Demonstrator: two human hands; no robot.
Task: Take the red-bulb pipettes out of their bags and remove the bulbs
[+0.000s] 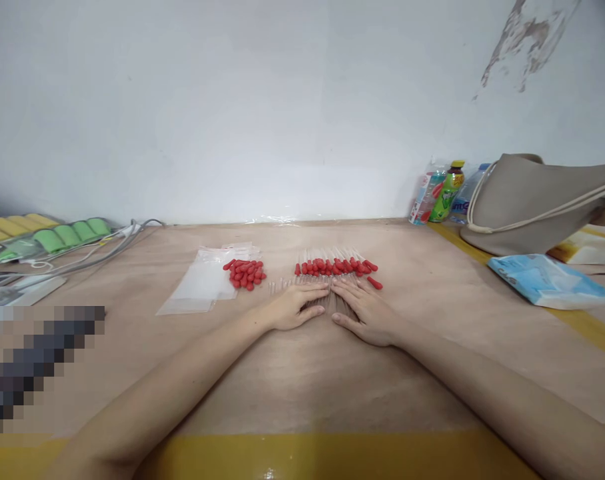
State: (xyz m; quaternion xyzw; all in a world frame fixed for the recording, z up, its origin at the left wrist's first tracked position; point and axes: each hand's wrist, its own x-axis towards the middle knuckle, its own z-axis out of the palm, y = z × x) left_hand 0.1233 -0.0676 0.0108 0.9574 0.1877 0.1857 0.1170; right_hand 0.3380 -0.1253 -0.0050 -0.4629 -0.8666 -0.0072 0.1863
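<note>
My left hand [292, 308] and my right hand [370, 312] lie low on the table with fingers stretched out, their fingertips almost meeting. Under and just beyond the fingers are thin clear tubes [330, 291], partly hidden by both hands. Behind these runs a row of droppers with red rubber bulbs [335, 267], their clear stems pointing toward the wall. One loose red bulb [375, 283] rests just beyond my right hand. Left of the row sits a heap of red rubber bulbs [245, 275], touching the clear plastic bags [195, 287].
At the left are cables [117, 235], green and yellow padded items [72, 235] and a pixelated area. A grey bag [537, 200], a green-labelled bottle [447, 192] and a blue-white packet [550, 281] stand at the right. A wall [282, 133] closes off the back.
</note>
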